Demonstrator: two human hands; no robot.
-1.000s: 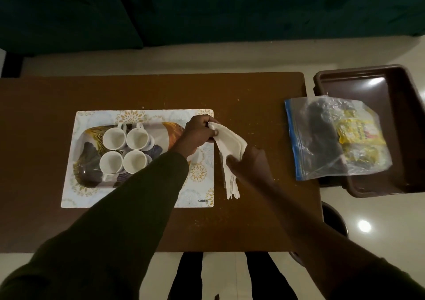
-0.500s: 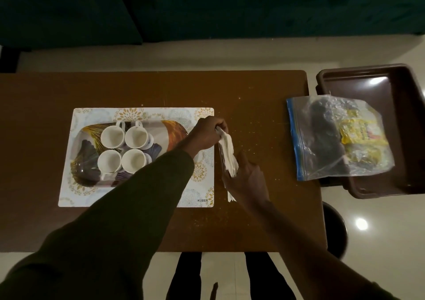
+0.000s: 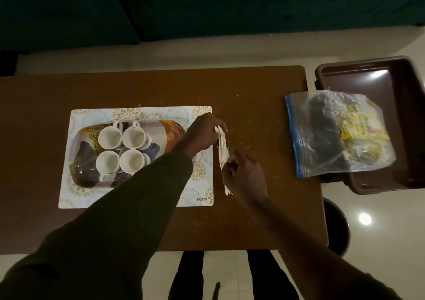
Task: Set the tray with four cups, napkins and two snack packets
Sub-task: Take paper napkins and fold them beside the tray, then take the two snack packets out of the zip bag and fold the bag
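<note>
Your fingers pinch the napkins (image 3: 222,148) at both ends, left hand (image 3: 202,134) above, right hand (image 3: 243,173) below, just beside the tray (image 3: 170,129) holding four cups (image 3: 122,150); you seem mid-fold, so next lay them on the tray.

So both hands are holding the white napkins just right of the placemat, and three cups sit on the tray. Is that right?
Not quite: the head view shows four cups on the tray, not three. The rest holds: the left hand and right hand hold the white napkins just right of the placemat.
</note>
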